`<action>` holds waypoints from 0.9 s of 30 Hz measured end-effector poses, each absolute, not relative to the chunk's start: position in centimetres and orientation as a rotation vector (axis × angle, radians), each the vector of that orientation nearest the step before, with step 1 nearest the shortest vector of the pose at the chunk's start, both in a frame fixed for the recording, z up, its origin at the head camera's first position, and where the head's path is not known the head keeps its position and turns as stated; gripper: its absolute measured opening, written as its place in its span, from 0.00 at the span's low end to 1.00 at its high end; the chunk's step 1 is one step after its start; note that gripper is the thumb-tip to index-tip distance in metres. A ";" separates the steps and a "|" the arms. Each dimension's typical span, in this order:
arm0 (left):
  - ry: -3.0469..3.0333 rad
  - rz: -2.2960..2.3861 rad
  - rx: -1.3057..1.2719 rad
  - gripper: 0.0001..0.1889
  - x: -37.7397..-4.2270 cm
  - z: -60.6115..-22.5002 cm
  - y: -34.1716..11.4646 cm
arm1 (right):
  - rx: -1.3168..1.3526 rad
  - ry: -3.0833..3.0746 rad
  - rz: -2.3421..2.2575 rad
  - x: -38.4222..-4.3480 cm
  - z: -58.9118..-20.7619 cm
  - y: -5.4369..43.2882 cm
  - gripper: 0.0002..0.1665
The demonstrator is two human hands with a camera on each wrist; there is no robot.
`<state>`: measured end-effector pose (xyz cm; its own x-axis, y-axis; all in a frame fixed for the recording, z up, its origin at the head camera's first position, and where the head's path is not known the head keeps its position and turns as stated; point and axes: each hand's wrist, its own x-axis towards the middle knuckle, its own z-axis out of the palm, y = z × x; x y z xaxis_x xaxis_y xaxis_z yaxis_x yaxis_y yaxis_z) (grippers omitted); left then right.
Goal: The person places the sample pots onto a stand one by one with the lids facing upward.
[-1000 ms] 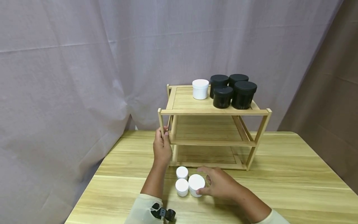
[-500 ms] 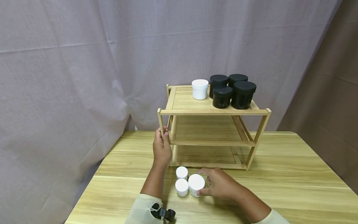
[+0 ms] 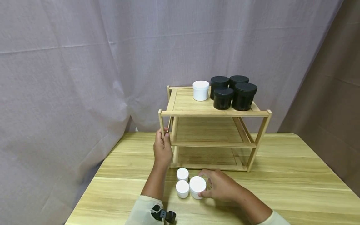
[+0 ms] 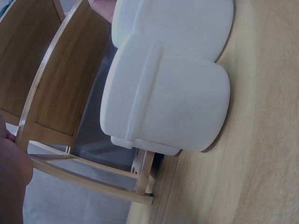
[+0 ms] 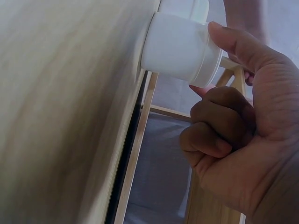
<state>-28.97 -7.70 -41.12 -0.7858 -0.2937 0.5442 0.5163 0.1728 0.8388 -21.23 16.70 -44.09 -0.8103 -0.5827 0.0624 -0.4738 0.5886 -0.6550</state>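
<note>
In the head view, my left hand (image 3: 163,153) grips the left front post of a three-tier wooden shelf rack (image 3: 215,144). My right hand (image 3: 220,185) pinches a white lidded jar (image 3: 197,185), the largest of three on the table before the rack. The right wrist view has the thumb (image 5: 229,39) at the lid of this jar (image 5: 173,46), while the other fingers curl below. Two smaller white jars, a front one (image 3: 182,188) and a back one (image 3: 182,174), stand upright just left of it. A white jar (image 4: 182,93) fills much of the left wrist view.
On the rack's top tier stand another white jar (image 3: 201,91) and several black lidded jars (image 3: 244,98), grouped to the right. The rack rests on a light wooden table (image 3: 295,187). A grey curtain (image 3: 140,47) hangs behind, with a brown one (image 3: 332,93) at the right.
</note>
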 end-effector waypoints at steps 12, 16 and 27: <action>-1.832 -1.726 -0.231 0.12 -28.9 -41.0 -7.7 | -0.875 2.644 -1.040 -21.0 -43.7 16.8 0.37; -1.837 -1.724 -0.231 0.13 -28.8 -41.0 -7.7 | -0.886 2.629 -1.062 -20.9 -43.5 16.9 0.36; -1.832 -1.713 -0.226 0.12 -28.8 -41.0 -7.7 | -0.885 2.589 -1.140 -20.8 -43.3 17.2 0.35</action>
